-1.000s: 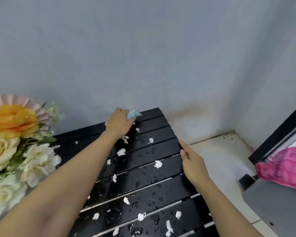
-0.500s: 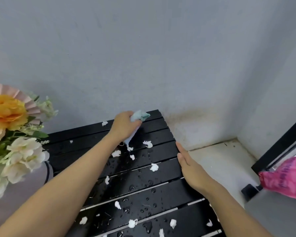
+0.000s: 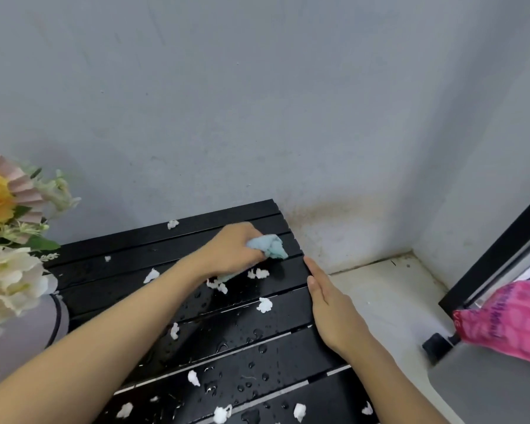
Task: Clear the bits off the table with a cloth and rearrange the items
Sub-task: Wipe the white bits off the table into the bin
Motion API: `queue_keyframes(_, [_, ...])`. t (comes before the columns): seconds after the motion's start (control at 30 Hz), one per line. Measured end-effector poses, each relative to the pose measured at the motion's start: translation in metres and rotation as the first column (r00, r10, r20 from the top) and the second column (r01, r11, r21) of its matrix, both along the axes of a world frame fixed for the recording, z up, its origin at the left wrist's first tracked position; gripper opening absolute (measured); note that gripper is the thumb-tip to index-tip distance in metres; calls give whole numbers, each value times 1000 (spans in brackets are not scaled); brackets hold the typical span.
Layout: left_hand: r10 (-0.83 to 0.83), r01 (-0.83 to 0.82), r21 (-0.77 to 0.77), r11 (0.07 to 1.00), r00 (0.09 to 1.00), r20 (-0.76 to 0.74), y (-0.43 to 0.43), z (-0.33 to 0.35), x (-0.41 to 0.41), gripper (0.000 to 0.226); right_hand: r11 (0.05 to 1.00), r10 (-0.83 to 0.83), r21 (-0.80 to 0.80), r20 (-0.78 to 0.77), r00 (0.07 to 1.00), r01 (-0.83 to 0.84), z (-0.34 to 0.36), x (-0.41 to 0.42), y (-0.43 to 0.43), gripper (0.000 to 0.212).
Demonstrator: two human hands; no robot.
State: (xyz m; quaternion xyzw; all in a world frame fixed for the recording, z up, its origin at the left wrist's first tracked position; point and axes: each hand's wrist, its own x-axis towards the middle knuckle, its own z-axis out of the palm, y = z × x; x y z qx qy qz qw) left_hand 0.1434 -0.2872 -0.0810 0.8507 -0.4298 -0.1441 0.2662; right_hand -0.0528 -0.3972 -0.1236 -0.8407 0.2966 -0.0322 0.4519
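A black slatted table (image 3: 257,338) is wet with droplets and strewn with several white paper bits (image 3: 264,305). My left hand (image 3: 230,249) grips a bunched light blue cloth (image 3: 270,246) and presses it on the slats near the table's far right corner. A small cluster of white bits (image 3: 259,273) lies just below the cloth. My right hand (image 3: 331,307) lies flat with straight fingers along the table's right edge, holding nothing.
A bouquet of orange and cream flowers (image 3: 6,240) in a grey vase (image 3: 22,341) stands at the table's left. A grey wall rises right behind. To the right are a pale floor (image 3: 389,301), a pink bag (image 3: 508,319) and a grey object (image 3: 487,390).
My left hand has swept the cloth rightward and toward me across the far slats, pushing bits along. My right hand has stayed at the table's right edge.
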Motion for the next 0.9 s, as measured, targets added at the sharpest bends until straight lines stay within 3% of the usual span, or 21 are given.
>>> queue_keyframes(0.13, [400, -377, -141, 915, 895, 199, -20, 2, 62, 21, 999, -2, -40, -15, 1000, 1, 2, -1, 1, 42])
queue_keyframes(0.23, [423, -470, 69, 880, 840, 340, -44, -21, 55, 31, 998, -5, -56, -14, 1000, 4, 0, 0, 0, 42])
queue_keyframes(0.33, [124, -183, 143, 973, 930, 347, -39, -23, 14, 44, 999, -6, -32, 9, 1000, 6, -4, 1, -2, 42])
queue_keyframes(0.43, [-138, 129, 103, 986, 987, 82, -12, -3, 5, 37, 1000, 0, -19, 7, 1000, 0, -2, 0, 0, 42])
queue_keyframes(0.5, [-21, 24, -40, 999, 997, 68, -8, 7, 19, 24, 1000, 3, -25, 6, 1000, -3, 0, -1, 0, 42])
queue_keyframes(0.57, [240, -217, -207, 954, 967, 92, -19, 5, 43, 13, 999, 5, -32, 5, 1000, -4, -1, 0, -1, 43])
queue_keyframes(0.63, [353, -326, -202, 923, 929, 112, -35, -2, 56, 16, 999, 4, -37, 5, 1000, -3, -2, 1, -2, 43])
queue_keyframes(0.77, [188, -163, -130, 978, 961, 205, -52, -12, 27, 28, 999, 2, -46, 6, 1000, -2, -4, 1, -3, 43])
queue_keyframes(0.83, [-20, 38, -125, 991, 990, 142, -37, -7, -2, 21, 997, 15, -76, -22, 1000, -16, -3, 1, -3, 44])
queue_keyframes(0.9, [-181, 178, -62, 982, 983, -33, -19, -1, -13, 7, 996, 9, -93, -41, 999, -13, -1, 0, -3, 44])
